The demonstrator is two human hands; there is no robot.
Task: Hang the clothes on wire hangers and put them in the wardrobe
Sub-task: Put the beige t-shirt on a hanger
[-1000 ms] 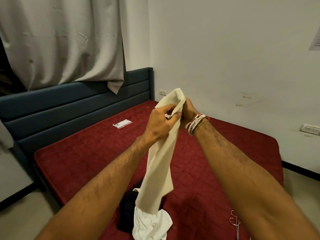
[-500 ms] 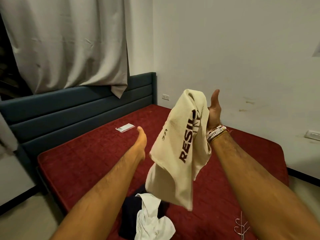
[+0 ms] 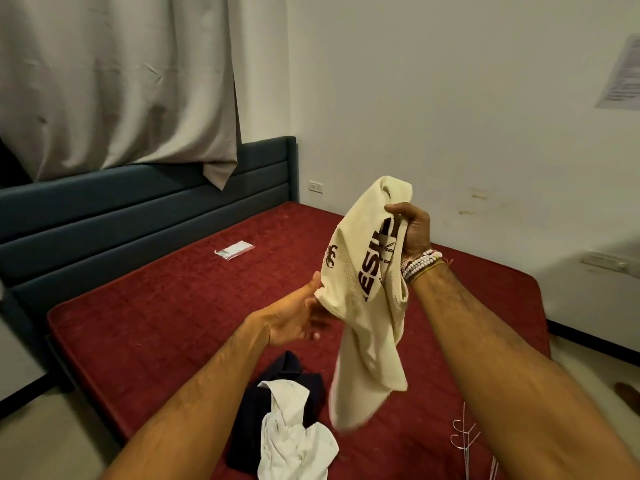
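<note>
Cream cloth, right hand: the right hand (image 3: pixel 414 230) is clenched round the bunched upper part of a cream T-shirt (image 3: pixel 363 306), held up above the bed (image 3: pixel 173 306).
Left hand: the left hand (image 3: pixel 298 317) lies palm up lower down, thumb touching the shirt's side fold. Its fingers are blurred and seem loose, gripping nothing.
Handling: soft, light, limp knit that twists on itself. It is best taken at the shoulders or collar to spread it.
Long axis: roughly vertical, with the bunched end up, the free end hanging and the dark print running lengthwise.
Nearby: a white garment (image 3: pixel 294 441) lies on a dark garment (image 3: pixel 277 375) at the bed's near edge, with wire hangers (image 3: pixel 464 441) to their right.
Farther: a small packet (image 3: pixel 234 250) lies on the mattress.
</note>
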